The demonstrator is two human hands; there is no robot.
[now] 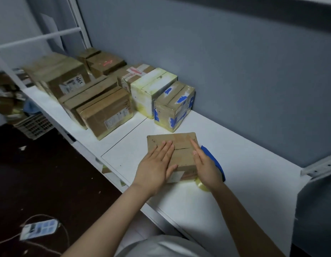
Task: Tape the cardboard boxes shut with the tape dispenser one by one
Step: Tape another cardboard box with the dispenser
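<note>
A small flat brown cardboard box is held down on the white table top by the left hand and the right hand. The fingers of both hands are kept straight and together, laid flat on the lid and clamped on nothing. The closed flap seam runs between the two sets of fingertips; the contents are hidden. A blue tape dispenser lies just outside the right fingers, partly covered. Beyond the fingertips, a brown box patched with blue tape stands closed.
</note>
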